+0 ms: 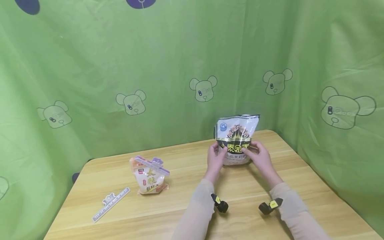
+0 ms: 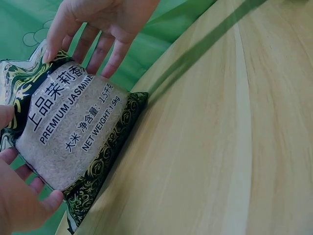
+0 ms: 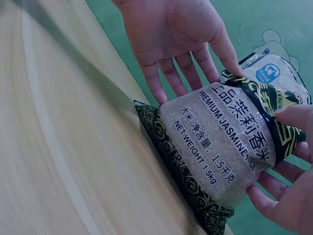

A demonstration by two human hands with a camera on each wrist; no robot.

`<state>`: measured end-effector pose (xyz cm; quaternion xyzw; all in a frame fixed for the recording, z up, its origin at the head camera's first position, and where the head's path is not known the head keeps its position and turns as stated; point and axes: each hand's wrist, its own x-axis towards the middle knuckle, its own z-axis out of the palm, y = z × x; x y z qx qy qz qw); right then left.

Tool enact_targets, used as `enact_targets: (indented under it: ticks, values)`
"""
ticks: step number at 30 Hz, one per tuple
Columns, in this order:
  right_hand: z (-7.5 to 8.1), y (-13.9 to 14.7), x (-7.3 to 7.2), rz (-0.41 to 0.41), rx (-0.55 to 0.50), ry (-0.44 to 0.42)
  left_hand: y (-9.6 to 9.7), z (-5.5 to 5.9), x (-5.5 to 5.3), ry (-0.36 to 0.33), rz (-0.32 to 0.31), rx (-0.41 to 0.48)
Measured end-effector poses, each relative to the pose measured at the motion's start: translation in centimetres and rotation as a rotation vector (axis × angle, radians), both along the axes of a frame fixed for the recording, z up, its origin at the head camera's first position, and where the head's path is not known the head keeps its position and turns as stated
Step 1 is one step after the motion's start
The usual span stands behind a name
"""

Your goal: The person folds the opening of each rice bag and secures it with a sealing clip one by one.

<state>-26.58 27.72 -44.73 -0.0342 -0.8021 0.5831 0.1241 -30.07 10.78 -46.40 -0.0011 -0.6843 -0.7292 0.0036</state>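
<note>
A bag of jasmine rice (image 1: 236, 133) stands upright near the back of the table, its clear lower front showing the grains. My left hand (image 1: 215, 160) holds its left side with the thumb on the front. On the opposite side my right hand (image 1: 261, 158) grips it the same way, fingers reaching behind. Both wrist views show the rice bag (image 2: 73, 122) between the two hands, its patterned bottom edge at the tabletop. The upper part of the bag is creased, with a dark strip along the top edge.
Left of the hands stands a smaller food packet (image 1: 148, 180) with a purple sealing clip (image 1: 152, 165) across its top. A white clip with a piano-key pattern (image 1: 111, 204) lies further left on the wooden table (image 1: 168, 213). Green curtain (image 1: 168, 66) surrounds the back and sides.
</note>
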Motion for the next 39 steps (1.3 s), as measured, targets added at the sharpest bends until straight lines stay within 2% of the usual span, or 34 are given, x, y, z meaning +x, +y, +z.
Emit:
enact_targets:
  ticks: [20, 39]
  values:
    - [-0.2, -1.5, 0.0, 0.04, 0.078, -0.001, -2.4, -0.2, 1.1, 0.006, 0.043, -0.024]
    - [0.3, -3.3, 0.7, 0.129, -0.025, -0.062, -4.5, -0.2, 2.2, 0.005, 0.07, -0.019]
